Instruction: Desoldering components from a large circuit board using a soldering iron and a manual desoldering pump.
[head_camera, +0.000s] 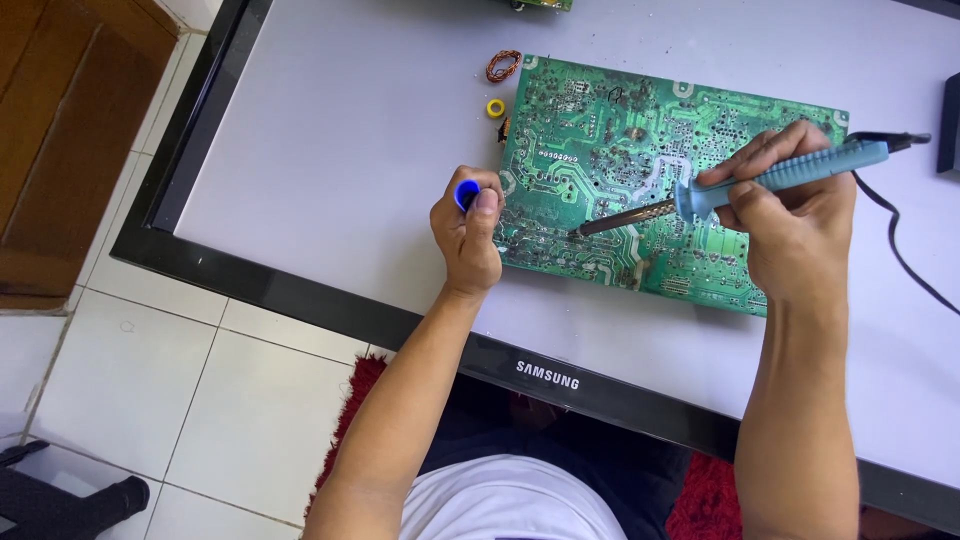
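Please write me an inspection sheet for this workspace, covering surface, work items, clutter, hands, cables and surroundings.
Surface: flat screen panel lying face up, used as the bench.
Work items: green circuit board, solder side up; soldering iron, tip on the board.
Clutter: copper wire coil; yellow ring.
Hands: right hand grips the iron; left hand holds a blue-topped tool at the board's edge.
Cables: black iron cord trails right.
Surroundings: white tiled floor; red rug.

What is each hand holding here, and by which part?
The right hand grips a blue soldering iron by its handle. The left hand is closed around a blue object; the held part is hidden.
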